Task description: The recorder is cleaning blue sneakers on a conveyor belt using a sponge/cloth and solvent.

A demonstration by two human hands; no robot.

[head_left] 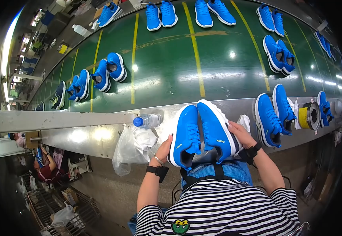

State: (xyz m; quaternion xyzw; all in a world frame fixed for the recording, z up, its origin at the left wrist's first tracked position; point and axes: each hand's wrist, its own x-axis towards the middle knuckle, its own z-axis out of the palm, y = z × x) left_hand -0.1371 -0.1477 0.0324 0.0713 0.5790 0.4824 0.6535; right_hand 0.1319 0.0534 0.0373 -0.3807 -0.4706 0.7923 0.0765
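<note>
I hold a pair of bright blue sneakers with white soles side by side, toes pointing away from me, over the metal edge of the line. My left hand point(164, 148) grips the outer side of the left sneaker point(185, 135). My right hand point(240, 133) grips the outer side of the right sneaker point(215, 129). Both wrists wear black straps.
A green conveyor belt point(171, 63) with yellow stripes carries several more pairs of blue sneakers. A finished pair point(275, 114) and a yellow tape roll point(305, 116) rest on the metal ledge to the right. A water bottle point(147, 120) and a clear plastic bag point(133, 147) sit to the left. Another person point(45, 167) works at lower left.
</note>
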